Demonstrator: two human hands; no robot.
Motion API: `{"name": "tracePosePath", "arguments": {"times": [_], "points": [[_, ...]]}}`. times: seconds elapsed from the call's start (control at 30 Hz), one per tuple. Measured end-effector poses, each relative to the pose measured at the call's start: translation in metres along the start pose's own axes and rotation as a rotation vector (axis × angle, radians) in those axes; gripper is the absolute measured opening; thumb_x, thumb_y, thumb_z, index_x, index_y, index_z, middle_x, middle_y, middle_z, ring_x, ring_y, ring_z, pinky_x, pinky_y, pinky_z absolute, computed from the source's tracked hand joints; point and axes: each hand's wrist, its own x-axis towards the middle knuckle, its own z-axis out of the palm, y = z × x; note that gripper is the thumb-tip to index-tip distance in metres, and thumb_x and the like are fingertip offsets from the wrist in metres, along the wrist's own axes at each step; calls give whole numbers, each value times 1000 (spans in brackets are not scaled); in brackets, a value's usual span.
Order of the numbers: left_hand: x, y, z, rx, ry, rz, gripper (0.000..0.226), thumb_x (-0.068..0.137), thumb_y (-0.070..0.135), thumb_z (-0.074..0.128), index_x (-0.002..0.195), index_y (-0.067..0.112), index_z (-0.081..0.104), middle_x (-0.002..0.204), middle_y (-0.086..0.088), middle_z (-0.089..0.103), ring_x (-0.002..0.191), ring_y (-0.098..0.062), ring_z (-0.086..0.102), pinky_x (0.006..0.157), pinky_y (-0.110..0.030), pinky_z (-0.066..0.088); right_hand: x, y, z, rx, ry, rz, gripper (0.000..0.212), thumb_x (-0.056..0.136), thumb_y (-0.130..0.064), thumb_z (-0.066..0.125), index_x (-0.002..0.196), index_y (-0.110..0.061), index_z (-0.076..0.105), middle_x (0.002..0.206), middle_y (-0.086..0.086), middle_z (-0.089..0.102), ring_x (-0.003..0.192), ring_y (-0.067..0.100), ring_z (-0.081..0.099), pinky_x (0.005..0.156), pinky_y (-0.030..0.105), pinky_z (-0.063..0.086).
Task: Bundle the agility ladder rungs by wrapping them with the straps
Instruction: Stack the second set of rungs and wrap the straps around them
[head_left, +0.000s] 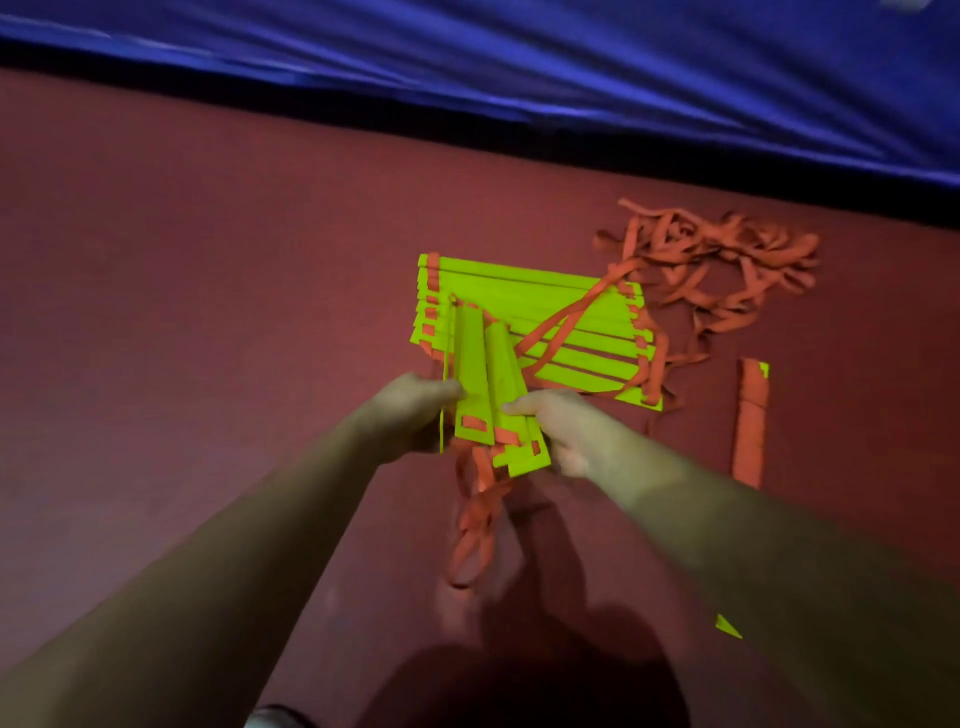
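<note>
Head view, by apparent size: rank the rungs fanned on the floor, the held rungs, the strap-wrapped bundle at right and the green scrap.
1. fanned rungs
2. held rungs, nearer the camera, so less sure
3. strap-wrapped bundle
4. green scrap

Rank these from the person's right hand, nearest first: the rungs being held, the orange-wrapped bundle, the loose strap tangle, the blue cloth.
From the right hand:
1. held rungs, in its grip.
2. orange-wrapped bundle, lying to its right.
3. strap tangle, farther ahead, right.
4. blue cloth, along the far edge.
</note>
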Motion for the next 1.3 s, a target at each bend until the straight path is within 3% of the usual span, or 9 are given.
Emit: {"name": "tracePosePath", "arguments": {"times": [0.1,0.2,0.3,0.4,0.67,0.9,1.0,1.1,1.3], "points": [[-40,28,10,-70,-13,62,8,94,6,54,86,9,52,43,0,46,30,-10,44,37,-14,35,-53,-20,-12,29,-31,-7,11,88,0,54,93,-2,63,70,14,65,49,23,64,43,30,54],[-76,49,17,-164,-101,17,34,95,9,49,120,32,43,63,-2,48,39,-10,46,38,-14,39,-104,-34,-23,113,-117,-25,12,92,0,45,89,2,57,75,19,60,54,24,62,44,27,53],[-111,66,22,-16,-213,-76,6,95,20,51,93,24,56,67,0,50,49,-10,45,40,-14,39,-154,-42,-33,230,-160,-56,15,94,0,42,86,6,53,69,19,63,52,24,66,47,27,56],[-150,83,29,111,-288,-96,23,94,27,48,72,22,55,64,0,52,49,-9,46,44,-15,40,-211,-46,-45,244,-178,-78,22,98,-9,42,90,4,58,71,21,66,45,19,62,42,25,52],[-235,77,39,37,-557,-53,82,62,87,53,99,14,61,78,-13,59,64,-23,58,61,-30,55,-302,-21,-72,-185,-128,-220,58,87,-68,42,91,-14,64,75,13,63,40,17,45,41,21,38],[-236,42,61,-17,-281,36,37,70,45,75,95,20,64,83,-8,63,66,-18,60,67,-30,58,-305,0,-93,-106,-138,-341,79,57,-74,63,107,-13,59,75,8,57,47,13,38,46,21,34],[-238,49,65,42,-226,103,40,82,52,68,107,21,66,95,-11,70,81,-23,67,65,-29,58,-305,0,-107,-314,25,-554,52,72,-48,75,108,-12,66,68,10,43,47,13,29,47,23,26],[-239,56,61,211,-132,231,45,84,55,66,117,25,65,109,-7,69,77,-23,68,68,-29,56,-296,-4,-120,-609,206,-776,19,76,-24,80,93,-17,74,76,18,63,62,23,50,59,30,38],[-235,75,45,498,-101,317,37,81,28,78,112,12,65,92,-15,68,76,-22,67,65,-36,61,-278,-14,-142,-808,368,-852,14,72,-38,82,68,-33,69,71,7,69,68,26,63,66,45,50]]}}
